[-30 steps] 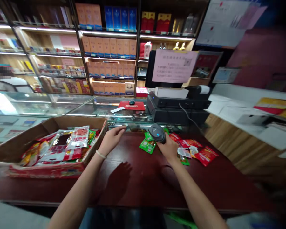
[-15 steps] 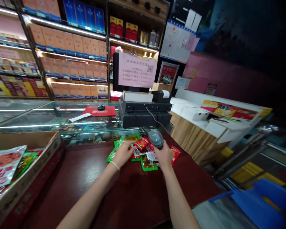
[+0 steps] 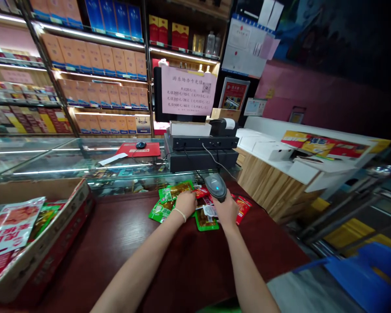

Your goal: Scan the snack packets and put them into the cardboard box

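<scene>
My right hand (image 3: 227, 209) is wrapped round the handle of a grey barcode scanner (image 3: 215, 186), which has a blue light lit on top. The scanner's head sits above a loose pile of snack packets. My left hand (image 3: 186, 202), a pale band on its wrist, is closed with its fingertips at a small red snack packet (image 3: 201, 191); the fingers are partly hidden. Green-edged snack packets (image 3: 176, 191) lie beyond and left of that hand. Another green-edged packet (image 3: 207, 219) lies between both hands, and a red packet (image 3: 243, 209) lies right of my right hand.
At left stands an open cardboard box (image 3: 70, 226) holding several snack packets. Behind the brown tabletop (image 3: 124, 243) are a glass counter (image 3: 94, 169), a black cash drawer (image 3: 198, 161), a monitor with a pink notice (image 3: 187, 91) and a receipt printer (image 3: 222, 127). A blue chair (image 3: 361, 269) is at lower right.
My left hand has moved right and its fingers have curled in at the red packet. My right hand still holds the scanner over the pile. The view has shifted slightly.
</scene>
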`<act>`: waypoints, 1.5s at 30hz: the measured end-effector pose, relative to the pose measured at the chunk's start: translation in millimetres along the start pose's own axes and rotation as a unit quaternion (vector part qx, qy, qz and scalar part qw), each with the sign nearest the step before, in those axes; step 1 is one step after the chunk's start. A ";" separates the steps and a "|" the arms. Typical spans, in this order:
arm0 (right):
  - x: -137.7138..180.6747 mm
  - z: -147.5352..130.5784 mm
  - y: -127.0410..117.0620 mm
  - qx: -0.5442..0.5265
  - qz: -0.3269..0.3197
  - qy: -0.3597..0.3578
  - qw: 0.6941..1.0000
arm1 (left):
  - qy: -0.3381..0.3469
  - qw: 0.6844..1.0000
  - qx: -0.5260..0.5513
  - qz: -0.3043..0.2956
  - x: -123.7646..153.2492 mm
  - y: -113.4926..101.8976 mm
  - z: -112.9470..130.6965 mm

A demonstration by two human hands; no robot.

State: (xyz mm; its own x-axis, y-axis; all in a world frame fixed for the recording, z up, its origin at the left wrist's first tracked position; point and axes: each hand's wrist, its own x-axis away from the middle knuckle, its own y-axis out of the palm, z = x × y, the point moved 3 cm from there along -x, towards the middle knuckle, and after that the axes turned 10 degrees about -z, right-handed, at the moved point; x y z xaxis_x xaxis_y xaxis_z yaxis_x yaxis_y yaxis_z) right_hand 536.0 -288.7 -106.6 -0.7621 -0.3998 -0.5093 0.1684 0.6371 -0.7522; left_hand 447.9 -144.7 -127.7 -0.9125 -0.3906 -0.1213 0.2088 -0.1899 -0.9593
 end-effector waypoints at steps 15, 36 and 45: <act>26.7 -112.5 7.5 -0.045 0.012 -0.125 0.991 | -0.168 0.743 0.601 0.243 159.0 -42.5 -175.8; 105.2 -156.5 46.9 -0.034 -0.238 -0.359 0.902 | -0.195 0.597 0.702 0.336 199.8 -22.8 -219.7; 102.2 -153.1 47.4 -0.050 -0.207 -0.359 0.909 | -0.211 0.645 0.656 0.331 199.9 -19.9 -220.3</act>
State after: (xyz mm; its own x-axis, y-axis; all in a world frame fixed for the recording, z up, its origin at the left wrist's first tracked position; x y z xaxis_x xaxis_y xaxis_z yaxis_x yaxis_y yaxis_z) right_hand 370.4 -198.5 -130.3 -0.1359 -0.9230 -0.3601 -0.1245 0.3765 -0.9180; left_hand 183.9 -20.6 -189.0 -0.3516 -0.9349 -0.0475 0.8740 -0.3460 0.3412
